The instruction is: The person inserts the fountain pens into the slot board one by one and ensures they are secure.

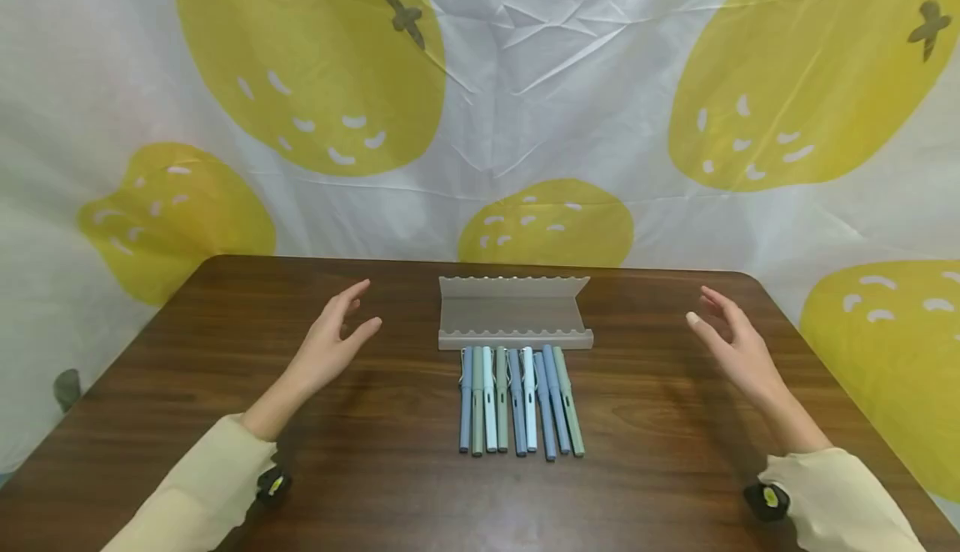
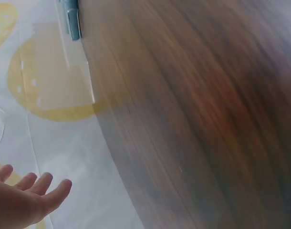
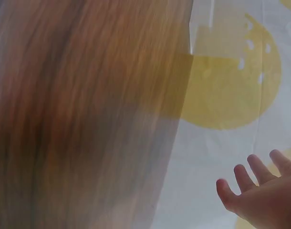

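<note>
Several capped pens (image 1: 517, 402) in blue, green and pale blue lie side by side on the table, clips toward the far end. Just behind them stands a translucent pen rack (image 1: 516, 341) with scalloped front and back edges and no pen in it. To the left of both, my left hand (image 1: 333, 339) hovers over the table with relaxed fingers, holding nothing. My right hand (image 1: 735, 348) is held likewise on the right side, its fingers loosely bent and nothing in them. In the left wrist view, a pen end (image 2: 74, 24) shows near the rack at the top.
The dark wooden table (image 1: 637, 494) has rounded far corners. Close behind its far edge hangs a white cloth (image 1: 360, 218) printed with yellow fruit. Black wrist devices (image 1: 273, 484) sit at both cream sleeves (image 1: 202, 485).
</note>
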A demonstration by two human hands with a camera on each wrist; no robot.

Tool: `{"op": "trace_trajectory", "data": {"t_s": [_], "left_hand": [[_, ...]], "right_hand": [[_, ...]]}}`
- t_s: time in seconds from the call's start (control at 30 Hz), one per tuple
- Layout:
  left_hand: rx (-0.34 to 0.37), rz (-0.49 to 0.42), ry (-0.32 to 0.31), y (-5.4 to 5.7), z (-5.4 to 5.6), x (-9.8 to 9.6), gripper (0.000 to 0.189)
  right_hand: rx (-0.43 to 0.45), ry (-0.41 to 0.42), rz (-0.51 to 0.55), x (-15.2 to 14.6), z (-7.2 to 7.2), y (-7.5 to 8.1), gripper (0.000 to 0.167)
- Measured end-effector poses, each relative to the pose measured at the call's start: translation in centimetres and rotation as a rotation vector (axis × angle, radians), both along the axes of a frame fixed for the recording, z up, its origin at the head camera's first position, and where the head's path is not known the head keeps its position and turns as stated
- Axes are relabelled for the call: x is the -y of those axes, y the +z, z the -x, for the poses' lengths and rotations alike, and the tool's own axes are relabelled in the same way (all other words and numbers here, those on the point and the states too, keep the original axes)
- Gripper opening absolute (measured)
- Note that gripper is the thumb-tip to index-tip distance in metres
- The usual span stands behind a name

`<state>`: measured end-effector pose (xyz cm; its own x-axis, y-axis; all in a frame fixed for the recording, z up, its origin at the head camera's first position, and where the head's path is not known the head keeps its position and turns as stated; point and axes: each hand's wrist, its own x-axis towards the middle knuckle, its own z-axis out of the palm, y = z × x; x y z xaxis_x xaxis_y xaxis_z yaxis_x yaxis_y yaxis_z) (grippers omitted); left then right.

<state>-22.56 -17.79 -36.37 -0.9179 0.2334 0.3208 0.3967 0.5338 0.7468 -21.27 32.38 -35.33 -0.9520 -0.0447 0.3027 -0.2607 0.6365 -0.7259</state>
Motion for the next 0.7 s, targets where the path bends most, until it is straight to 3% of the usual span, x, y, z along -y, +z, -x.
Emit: {"op": "trace_trajectory", "data": {"t_s": [0.2,0.43,0.7], "left_hand": [[0.017,-0.092,-0.024,-0.2,0.7,-1.2,0.055],[0.013,-0.118,-0.024,-0.6,1.5,-2.7,0.051],[0.001,-0.120,-0.039,-0.9,2.3,-4.1,0.048]], "right_hand": [[0.043,0.023,0.072,-0.2,1.6,-2.4,0.053],[0.085,0.076,0.131,3.0,1.0,-1.8,0.051],[0.171,0.130,0.168,5.1,1.5,-2.8,0.049]]}}
